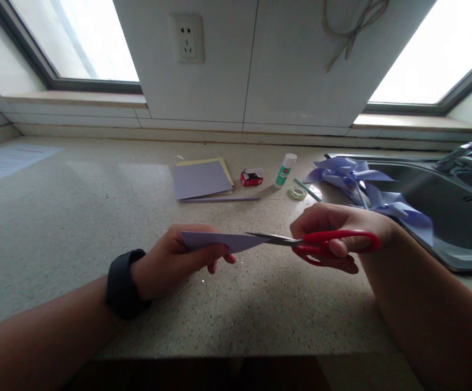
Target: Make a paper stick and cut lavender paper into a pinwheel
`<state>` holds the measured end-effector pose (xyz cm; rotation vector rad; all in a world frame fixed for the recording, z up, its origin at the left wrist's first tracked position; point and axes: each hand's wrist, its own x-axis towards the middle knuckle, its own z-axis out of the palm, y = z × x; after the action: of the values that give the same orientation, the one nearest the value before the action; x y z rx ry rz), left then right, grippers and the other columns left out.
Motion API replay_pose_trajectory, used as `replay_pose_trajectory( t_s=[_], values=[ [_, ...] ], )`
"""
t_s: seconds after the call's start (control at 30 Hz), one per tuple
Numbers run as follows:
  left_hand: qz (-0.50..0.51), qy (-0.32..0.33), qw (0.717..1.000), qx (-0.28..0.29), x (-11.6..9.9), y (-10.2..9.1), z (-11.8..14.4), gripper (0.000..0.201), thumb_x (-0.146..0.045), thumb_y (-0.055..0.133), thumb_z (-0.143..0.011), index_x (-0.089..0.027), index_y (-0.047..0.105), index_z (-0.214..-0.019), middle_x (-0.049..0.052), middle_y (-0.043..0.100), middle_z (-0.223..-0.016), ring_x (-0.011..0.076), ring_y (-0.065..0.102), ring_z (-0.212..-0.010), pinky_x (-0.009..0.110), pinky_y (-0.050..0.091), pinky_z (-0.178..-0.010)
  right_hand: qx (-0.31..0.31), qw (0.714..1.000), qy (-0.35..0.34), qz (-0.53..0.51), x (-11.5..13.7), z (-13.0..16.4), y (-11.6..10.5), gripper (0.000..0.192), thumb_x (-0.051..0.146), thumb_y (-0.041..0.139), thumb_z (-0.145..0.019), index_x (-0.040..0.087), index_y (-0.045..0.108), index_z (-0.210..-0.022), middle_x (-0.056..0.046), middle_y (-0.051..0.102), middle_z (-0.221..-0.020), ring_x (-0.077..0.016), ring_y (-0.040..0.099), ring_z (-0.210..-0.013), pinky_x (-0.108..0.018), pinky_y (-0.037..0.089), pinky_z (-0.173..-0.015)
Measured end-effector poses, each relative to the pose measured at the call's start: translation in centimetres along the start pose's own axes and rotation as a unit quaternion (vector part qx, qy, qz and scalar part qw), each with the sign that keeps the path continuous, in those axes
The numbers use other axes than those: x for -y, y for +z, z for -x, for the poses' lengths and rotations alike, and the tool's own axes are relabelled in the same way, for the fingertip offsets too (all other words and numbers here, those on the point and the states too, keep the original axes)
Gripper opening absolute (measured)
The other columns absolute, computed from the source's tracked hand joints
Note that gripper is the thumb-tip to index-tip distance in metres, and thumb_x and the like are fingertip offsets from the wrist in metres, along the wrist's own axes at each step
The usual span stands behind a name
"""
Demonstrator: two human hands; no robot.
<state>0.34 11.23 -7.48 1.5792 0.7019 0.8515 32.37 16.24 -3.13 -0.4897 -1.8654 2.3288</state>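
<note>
Scissors (301,244) (red loops, right hand (333,231)) against folded lilac paper (219,240) in left hand (174,260)

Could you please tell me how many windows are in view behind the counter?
2: one window at the upper left, one window at the upper right, either side of the wall panel with the socket. Both are cut off by the picture's edge.

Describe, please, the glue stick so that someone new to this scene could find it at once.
Start at the sink on the right of the counter and look left past the lilac paper pinwheels. The glue stick lies tilted beside a small red box. It alone is a white tube with a green label.
</note>
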Motion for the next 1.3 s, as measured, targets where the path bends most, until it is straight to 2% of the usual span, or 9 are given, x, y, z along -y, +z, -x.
replay_pose_trajectory(
  t_s=[0.37,0.7,1.3],
  values=[
    [-0.003,-0.003,1.0,0.004,0.0,0.0,0.1,0.023,-0.035,0.064,-0.096,-0.017,0.077,-0.094,0.007,0.077,-0.088,0.011,0.061,-0.064,0.022,0.05,-0.06,-0.021,0.999,0.03,0.021,0.1,0.5,-0.1,0.042,0.049,0.074,-0.087,0.009,0.063,-0.09,0.004,0.058,-0.059,-0.0042,0.049,-0.039,-0.013,0.038,-0.033],
    [-0.004,-0.001,1.0,0.022,-0.2,0.0,0.0,0.019,-0.031,0.065,-0.095,-0.017,0.077,-0.093,0.006,0.076,-0.085,0.0109,0.061,-0.065,0.021,0.052,-0.062,-0.032,0.998,0.051,-0.02,-0.5,-0.3,0.2,0.048,0.049,0.086,-0.073,0.008,0.064,-0.084,0.003,0.06,-0.058,-0.0047,0.052,-0.039,-0.012,0.042,-0.035],
    [0.013,0.004,1.0,0.019,-0.1,0.2,0.0,0.015,-0.026,0.066,-0.095,-0.015,0.077,-0.093,0.005,0.077,-0.086,0.0086,0.062,-0.065,0.018,0.053,-0.062,-0.029,0.999,0.04,-0.009,-0.1,-0.3,0.4,0.043,0.047,0.08,-0.082,0.008,0.063,-0.087,0.003,0.058,-0.06,-0.0033,0.05,-0.038,-0.011,0.043,-0.036]
  ],
)
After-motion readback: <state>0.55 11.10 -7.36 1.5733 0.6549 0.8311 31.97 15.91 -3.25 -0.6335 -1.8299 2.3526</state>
